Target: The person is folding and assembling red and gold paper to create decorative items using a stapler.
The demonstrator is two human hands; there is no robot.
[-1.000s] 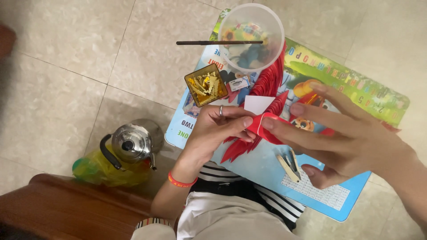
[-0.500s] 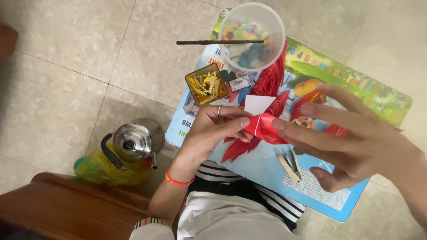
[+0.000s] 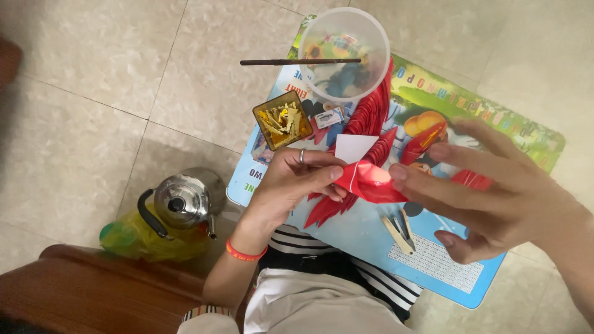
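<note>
Pinching a folded red paper piece [image 3: 371, 182] from both ends, the left hand [image 3: 291, 185] and the right hand [image 3: 501, 192] hold it above a colourful picture mat [image 3: 445, 272]. Near them lie a stapler [image 3: 399, 232], a clear plastic cup [image 3: 343, 52] and a steel kettle [image 3: 182, 201].

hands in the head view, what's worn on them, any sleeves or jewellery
Both hands are bare, with no gloves and no sleeves in view. The left hand has a thin silver ring on one finger and an orange-red band around the wrist. The right hand shows no ring or band.
</note>
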